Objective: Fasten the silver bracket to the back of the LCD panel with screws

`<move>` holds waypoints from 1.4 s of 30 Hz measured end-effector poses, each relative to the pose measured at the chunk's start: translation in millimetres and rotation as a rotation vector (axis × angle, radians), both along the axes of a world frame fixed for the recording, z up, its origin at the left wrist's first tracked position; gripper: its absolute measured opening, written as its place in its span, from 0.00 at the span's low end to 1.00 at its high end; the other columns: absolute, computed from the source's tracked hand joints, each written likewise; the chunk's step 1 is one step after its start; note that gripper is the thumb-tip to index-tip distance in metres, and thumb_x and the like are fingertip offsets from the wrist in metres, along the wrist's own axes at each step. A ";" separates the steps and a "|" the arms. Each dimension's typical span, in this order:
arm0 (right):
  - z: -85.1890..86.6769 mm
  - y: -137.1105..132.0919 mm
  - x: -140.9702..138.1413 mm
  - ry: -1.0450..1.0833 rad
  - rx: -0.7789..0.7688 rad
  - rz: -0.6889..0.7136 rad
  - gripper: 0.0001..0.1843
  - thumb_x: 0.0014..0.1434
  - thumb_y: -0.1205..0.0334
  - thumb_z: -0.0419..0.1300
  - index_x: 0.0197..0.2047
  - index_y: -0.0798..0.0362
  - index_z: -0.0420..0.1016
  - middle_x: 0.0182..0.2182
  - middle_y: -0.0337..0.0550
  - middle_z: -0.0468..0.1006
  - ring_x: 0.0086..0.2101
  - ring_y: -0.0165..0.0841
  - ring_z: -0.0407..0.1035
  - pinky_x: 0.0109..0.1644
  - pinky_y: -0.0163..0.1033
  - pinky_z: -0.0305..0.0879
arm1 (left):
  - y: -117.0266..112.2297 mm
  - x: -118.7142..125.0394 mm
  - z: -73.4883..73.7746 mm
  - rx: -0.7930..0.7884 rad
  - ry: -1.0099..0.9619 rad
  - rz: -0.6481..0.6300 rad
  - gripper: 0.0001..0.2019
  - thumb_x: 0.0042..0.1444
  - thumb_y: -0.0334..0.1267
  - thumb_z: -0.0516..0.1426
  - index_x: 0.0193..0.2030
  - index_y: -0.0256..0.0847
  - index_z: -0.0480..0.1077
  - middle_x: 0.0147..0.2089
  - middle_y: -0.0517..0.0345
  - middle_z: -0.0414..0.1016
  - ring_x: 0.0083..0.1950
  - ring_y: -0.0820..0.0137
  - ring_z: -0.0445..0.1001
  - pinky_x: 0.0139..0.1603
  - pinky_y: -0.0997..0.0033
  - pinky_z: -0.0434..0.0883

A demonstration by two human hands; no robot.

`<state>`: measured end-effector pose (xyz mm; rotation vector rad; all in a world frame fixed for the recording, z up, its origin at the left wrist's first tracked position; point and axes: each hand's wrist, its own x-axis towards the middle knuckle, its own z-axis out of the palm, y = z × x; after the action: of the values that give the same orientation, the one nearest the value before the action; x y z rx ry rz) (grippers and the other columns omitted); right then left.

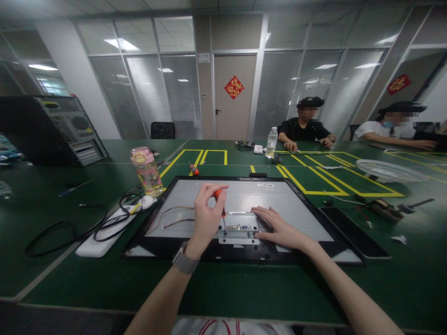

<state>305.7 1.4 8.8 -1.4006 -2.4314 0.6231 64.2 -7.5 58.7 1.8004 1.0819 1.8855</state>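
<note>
An opened flat-screen panel (244, 193) lies back side up before me, its grey back framed in black. Near its front edge sits a metal bracket (240, 242) with a row of ports. My left hand (207, 211), with a watch at the wrist, grips a screwdriver (224, 215) by its red and black handle. The screwdriver stands upright, tip down at the bracket's left side. My right hand (279, 228) lies with fingers stretched over the bracket's right side, thumb at its edge. Thin wires (174, 221) run across the panel, left of the bracket.
Left of the panel are a pink-lidded bottle (150, 174), a white power strip (104, 237) and black cables (70, 235). A computer case (49, 130) stands far left. A phone-like black slab (354, 232) lies right. Two people sit across the green table (223, 293).
</note>
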 end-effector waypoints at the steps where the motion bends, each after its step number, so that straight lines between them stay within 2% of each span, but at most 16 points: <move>1: -0.1 0.0 0.1 0.001 0.001 0.003 0.40 0.57 0.38 0.57 0.67 0.48 0.57 0.68 0.49 0.56 0.67 0.47 0.44 0.71 0.59 0.32 | 0.1 0.1 -0.1 0.003 0.004 0.002 0.08 0.59 0.34 0.56 0.40 0.41 0.77 0.37 0.57 0.70 0.36 0.71 0.70 0.38 0.73 0.69; 5: -2.3 1.3 1.5 0.002 0.013 0.003 0.40 0.57 0.37 0.57 0.67 0.48 0.57 0.68 0.49 0.56 0.67 0.47 0.45 0.71 0.59 0.33 | 0.2 0.5 0.4 0.006 0.007 -0.068 0.13 0.63 0.33 0.50 0.43 0.41 0.76 0.40 0.54 0.74 0.43 0.68 0.72 0.45 0.70 0.69; 7: -3.5 2.1 2.1 0.001 0.020 0.002 0.40 0.57 0.37 0.57 0.67 0.48 0.57 0.67 0.49 0.57 0.67 0.47 0.45 0.71 0.58 0.33 | -0.4 1.1 1.5 0.006 0.003 -0.074 0.14 0.64 0.33 0.49 0.43 0.41 0.76 0.38 0.55 0.74 0.42 0.68 0.73 0.44 0.70 0.68; 12: -3.9 2.0 1.8 -0.004 0.023 0.012 0.40 0.58 0.38 0.57 0.67 0.48 0.57 0.67 0.50 0.57 0.67 0.46 0.47 0.71 0.58 0.32 | -2.4 2.7 1.7 0.057 0.044 0.052 0.08 0.59 0.34 0.55 0.39 0.41 0.76 0.33 0.58 0.70 0.35 0.70 0.70 0.39 0.71 0.68; 17: -5.7 2.6 2.8 -0.001 0.034 0.016 0.40 0.58 0.38 0.57 0.67 0.49 0.57 0.67 0.50 0.57 0.67 0.46 0.46 0.71 0.58 0.32 | -1.9 3.0 -2.5 -0.016 0.003 -0.064 0.13 0.64 0.35 0.49 0.47 0.41 0.74 0.39 0.53 0.76 0.41 0.68 0.74 0.43 0.68 0.70; 23: -5.0 2.5 2.6 -0.002 0.025 0.006 0.41 0.57 0.37 0.57 0.67 0.48 0.57 0.67 0.50 0.57 0.67 0.47 0.45 0.71 0.58 0.32 | 0.1 4.7 -2.0 0.027 0.080 0.078 0.09 0.58 0.34 0.58 0.45 0.42 0.76 0.34 0.58 0.71 0.36 0.70 0.70 0.41 0.70 0.69; 27: -2.0 0.9 1.3 0.003 0.010 0.002 0.41 0.57 0.36 0.56 0.67 0.47 0.57 0.68 0.50 0.56 0.67 0.48 0.44 0.70 0.59 0.33 | 0.1 5.0 -3.5 -0.013 0.029 -0.001 0.12 0.63 0.35 0.52 0.49 0.42 0.74 0.43 0.53 0.75 0.42 0.68 0.74 0.45 0.68 0.70; 29: -2.0 0.9 1.1 0.003 0.006 0.001 0.41 0.57 0.36 0.57 0.68 0.48 0.56 0.68 0.50 0.56 0.68 0.49 0.43 0.70 0.59 0.33 | -1.0 5.4 -3.9 -0.015 0.012 -0.038 0.13 0.65 0.35 0.49 0.49 0.42 0.74 0.42 0.53 0.76 0.42 0.68 0.74 0.44 0.67 0.71; 34: -5.3 2.8 2.3 0.007 0.021 0.010 0.41 0.57 0.37 0.57 0.67 0.49 0.57 0.68 0.50 0.56 0.68 0.47 0.44 0.71 0.58 0.32 | -4.8 7.0 -1.6 0.064 0.091 0.069 0.08 0.60 0.34 0.56 0.43 0.42 0.75 0.36 0.56 0.72 0.38 0.69 0.72 0.41 0.70 0.69; 39: -5.9 3.0 2.7 -0.005 0.026 0.010 0.41 0.58 0.38 0.57 0.67 0.51 0.56 0.67 0.51 0.57 0.67 0.45 0.47 0.71 0.57 0.32 | -4.6 6.8 -2.0 0.056 0.053 0.027 0.12 0.64 0.34 0.50 0.46 0.42 0.75 0.41 0.54 0.75 0.43 0.68 0.73 0.44 0.68 0.69; 42: -5.2 2.8 2.4 -0.007 0.019 0.005 0.41 0.57 0.38 0.57 0.67 0.50 0.57 0.67 0.51 0.57 0.67 0.46 0.46 0.71 0.58 0.32 | -3.8 6.5 -2.6 0.074 0.051 0.079 0.09 0.62 0.35 0.54 0.44 0.41 0.75 0.37 0.56 0.74 0.39 0.69 0.72 0.42 0.70 0.68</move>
<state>308.1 4.2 3.6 -1.3917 -2.4406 0.5965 70.7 -11.3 56.2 1.8824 1.1299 1.9591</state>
